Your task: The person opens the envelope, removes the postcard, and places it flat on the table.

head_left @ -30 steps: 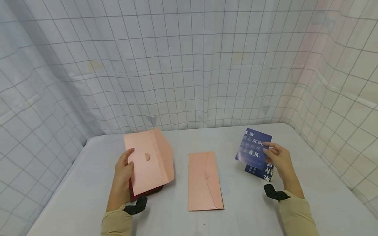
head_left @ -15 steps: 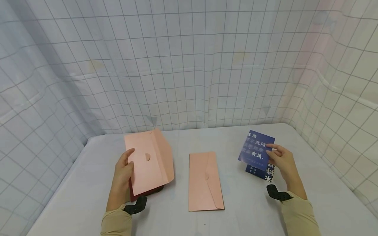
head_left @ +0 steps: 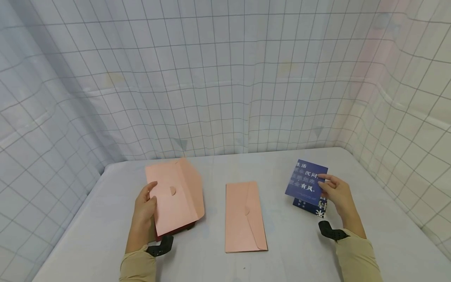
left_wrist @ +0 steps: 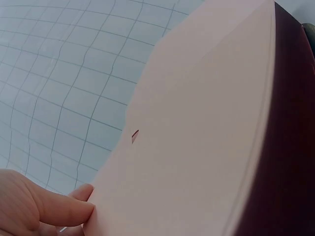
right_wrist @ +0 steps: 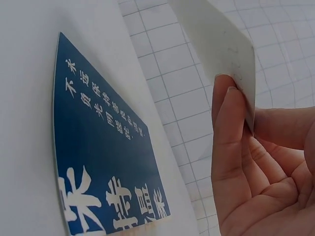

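Observation:
On the left, my left hand [head_left: 143,207] pinches the left edge of a pink envelope [head_left: 169,211], whose flap [head_left: 192,184] stands unfolded to the right. In the left wrist view, thumb and fingers grip the envelope [left_wrist: 182,147] at its edge. A dark red item [left_wrist: 290,123] lies beneath it, mostly hidden. At the right, my right hand [head_left: 338,196] pinches a blue card [head_left: 304,182] with white lettering by its right edge, raised over the table. In the right wrist view its pale back [right_wrist: 221,49] shows. Under it lies a second blue card [right_wrist: 103,123], partly covered.
Between the hands a closed pink envelope [head_left: 244,219] lies flat on the white table [head_left: 282,246]. White grid-patterned curtain [head_left: 225,86] hangs behind the table and at both sides. Each wrist wears a black band [head_left: 331,231].
My right hand has shifted slightly right with the blue card, which has come a little lower. My left hand has moved the held envelope slightly left and down. The middle envelope stays in place.

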Action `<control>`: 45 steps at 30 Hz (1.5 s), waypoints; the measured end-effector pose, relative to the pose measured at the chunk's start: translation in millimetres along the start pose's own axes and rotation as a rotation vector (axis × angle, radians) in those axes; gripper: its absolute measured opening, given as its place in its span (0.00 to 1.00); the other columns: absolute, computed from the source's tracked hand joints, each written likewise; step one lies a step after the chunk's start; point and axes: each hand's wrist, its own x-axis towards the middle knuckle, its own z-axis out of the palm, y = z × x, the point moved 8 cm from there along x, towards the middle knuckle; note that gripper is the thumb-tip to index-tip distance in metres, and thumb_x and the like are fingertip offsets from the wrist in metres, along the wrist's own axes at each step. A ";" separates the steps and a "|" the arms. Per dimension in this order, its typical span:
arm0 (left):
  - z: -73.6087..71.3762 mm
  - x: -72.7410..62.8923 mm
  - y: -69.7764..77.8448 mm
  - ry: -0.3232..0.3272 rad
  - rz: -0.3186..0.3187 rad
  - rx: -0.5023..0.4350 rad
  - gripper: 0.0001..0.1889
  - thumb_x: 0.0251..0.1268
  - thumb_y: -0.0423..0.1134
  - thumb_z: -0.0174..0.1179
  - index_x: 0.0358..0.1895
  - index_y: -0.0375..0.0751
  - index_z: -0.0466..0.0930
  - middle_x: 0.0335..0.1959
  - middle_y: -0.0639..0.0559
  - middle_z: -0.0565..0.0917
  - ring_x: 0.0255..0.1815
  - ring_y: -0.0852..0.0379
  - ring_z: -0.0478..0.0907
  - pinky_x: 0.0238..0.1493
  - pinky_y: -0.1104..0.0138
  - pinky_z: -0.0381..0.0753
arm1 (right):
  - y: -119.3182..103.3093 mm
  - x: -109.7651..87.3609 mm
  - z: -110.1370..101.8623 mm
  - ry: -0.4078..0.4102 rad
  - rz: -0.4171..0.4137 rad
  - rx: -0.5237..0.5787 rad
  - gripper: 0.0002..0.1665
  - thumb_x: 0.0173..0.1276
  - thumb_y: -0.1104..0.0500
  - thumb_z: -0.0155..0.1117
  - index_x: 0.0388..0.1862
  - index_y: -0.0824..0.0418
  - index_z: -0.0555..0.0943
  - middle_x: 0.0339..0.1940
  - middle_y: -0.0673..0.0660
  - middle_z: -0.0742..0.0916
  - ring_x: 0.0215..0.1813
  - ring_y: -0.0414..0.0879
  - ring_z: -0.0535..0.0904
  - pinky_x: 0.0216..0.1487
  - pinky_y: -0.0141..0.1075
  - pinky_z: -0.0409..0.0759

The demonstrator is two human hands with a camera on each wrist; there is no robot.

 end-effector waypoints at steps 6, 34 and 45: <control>-4.1 0.0 -5.6 0.023 0.000 0.008 0.29 0.63 0.23 0.33 0.70 0.34 0.54 0.67 0.33 0.59 0.49 0.49 0.64 0.35 0.76 0.63 | 8.2 2.0 0.4 0.012 0.037 -0.044 0.25 0.71 0.60 0.52 0.64 0.68 0.67 0.21 0.35 0.79 0.27 0.29 0.75 0.32 0.25 0.79; -9.8 5.4 -11.5 0.024 -0.047 -0.023 0.28 0.66 0.25 0.34 0.71 0.27 0.48 0.72 0.30 0.52 0.53 0.43 0.62 0.42 0.71 0.66 | 25.9 2.7 -4.4 -0.026 0.131 -0.114 0.28 0.72 0.57 0.49 0.67 0.69 0.63 0.23 0.32 0.77 0.29 0.29 0.76 0.35 0.24 0.80; -6.4 5.1 -20.5 -0.077 -0.118 0.064 0.33 0.66 0.28 0.39 0.73 0.29 0.38 0.75 0.32 0.42 0.76 0.35 0.34 0.73 0.43 0.42 | 29.2 2.7 -3.9 -0.035 0.148 -0.119 0.29 0.73 0.56 0.49 0.67 0.69 0.62 0.24 0.31 0.77 0.30 0.29 0.76 0.35 0.24 0.79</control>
